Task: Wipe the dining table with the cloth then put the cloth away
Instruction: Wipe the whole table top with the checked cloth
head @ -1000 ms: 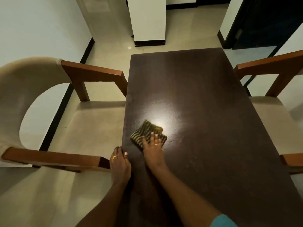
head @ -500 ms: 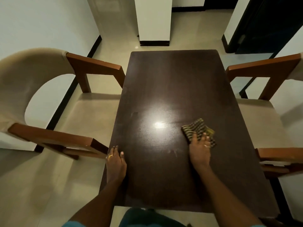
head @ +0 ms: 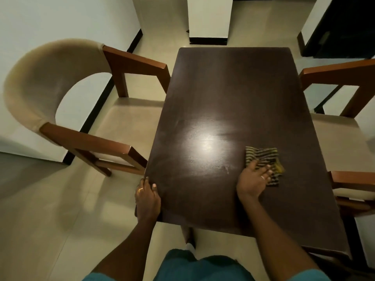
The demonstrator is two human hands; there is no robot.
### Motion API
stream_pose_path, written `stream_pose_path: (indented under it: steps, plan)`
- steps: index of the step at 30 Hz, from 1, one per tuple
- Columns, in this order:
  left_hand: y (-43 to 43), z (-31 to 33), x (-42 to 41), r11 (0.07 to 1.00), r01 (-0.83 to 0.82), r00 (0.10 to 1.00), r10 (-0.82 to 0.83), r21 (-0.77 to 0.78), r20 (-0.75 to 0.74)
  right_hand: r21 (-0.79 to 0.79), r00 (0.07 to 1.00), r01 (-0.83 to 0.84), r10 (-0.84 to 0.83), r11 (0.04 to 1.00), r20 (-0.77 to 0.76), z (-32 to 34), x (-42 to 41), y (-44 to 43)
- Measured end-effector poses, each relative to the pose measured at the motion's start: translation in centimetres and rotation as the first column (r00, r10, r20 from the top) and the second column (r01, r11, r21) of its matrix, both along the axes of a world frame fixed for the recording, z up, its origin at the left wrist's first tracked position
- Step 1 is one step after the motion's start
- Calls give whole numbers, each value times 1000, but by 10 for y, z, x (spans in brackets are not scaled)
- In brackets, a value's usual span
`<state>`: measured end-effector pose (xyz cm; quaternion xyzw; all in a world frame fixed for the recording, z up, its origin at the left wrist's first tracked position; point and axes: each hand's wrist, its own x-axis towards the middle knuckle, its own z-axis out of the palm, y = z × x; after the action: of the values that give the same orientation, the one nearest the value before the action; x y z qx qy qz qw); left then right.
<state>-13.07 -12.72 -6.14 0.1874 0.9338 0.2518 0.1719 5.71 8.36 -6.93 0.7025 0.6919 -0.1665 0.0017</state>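
A dark brown dining table fills the middle of the view, with a bright glare spot near its centre. A folded cloth with dark and yellow stripes lies on the table's right side. My right hand presses flat on the cloth's near part, fingers spread over it. My left hand grips the table's near left edge, thumb on top and fingers around the rim.
A wooden armchair with a beige curved back stands at the table's left. Another wooden chair stands at the right, its near armrest close to the cloth. A white pillar rises beyond the far end.
My right hand slid the cloth from the near left of the table across to the right side. My left hand stayed on the left edge. The view pulled back.
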Motion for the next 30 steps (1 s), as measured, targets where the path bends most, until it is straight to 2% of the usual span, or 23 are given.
stream_pose_path:
  steps: [3, 6, 8, 10, 13, 15, 16, 19, 23, 26, 28, 30]
  plan:
    - [-13, 2, -7, 998, -58, 998, 57, 38, 16, -61, 956, -294, 294, 954, 5, 2, -63, -46]
    - [-22, 6, -14, 995, -64, 998, 62, 70, 31, -138, 855, -514, 519, 846, -2, 13, -115, -105]
    - [-26, 7, -18, 995, -55, 998, 52, 84, 34, -160, 751, -649, 660, 744, 25, 21, -132, -138]
    - [-29, 8, -21, 993, -72, 997, 69, 94, 40, -157, 579, -808, 814, 568, -37, 12, -136, -162]
    - [-34, 6, -15, 989, -116, 993, 112, 94, 47, -174, 416, -897, 909, 407, -14, 14, -122, -171]
    - [-34, 4, -5, 990, -96, 995, 92, 102, 43, -145, 379, -914, 925, 379, 27, 9, -100, -170]
    - [-33, 4, 2, 991, -71, 997, 66, 110, 41, -124, 388, -911, 920, 393, 57, 9, -87, -168]
    - [-22, 4, 25, 996, 3, 998, -8, 88, 56, -176, 514, -828, 846, 533, 142, 7, -45, -154]
    - [-8, 4, 64, 985, 115, 987, -129, 131, 97, -71, 681, -703, 698, 708, 219, 6, 20, -112]
    - [-7, 0, 91, 973, 162, 977, -181, 165, 110, -70, 846, -473, 475, 878, 240, 10, 77, -73]
    - [-11, -2, 106, 968, 180, 974, -201, 174, 109, -34, 900, -339, 334, 940, 279, 20, 110, -57]
    - [-17, -4, 118, 966, 189, 972, -209, 174, 108, -54, 951, -218, 224, 975, 213, 22, 135, -49]
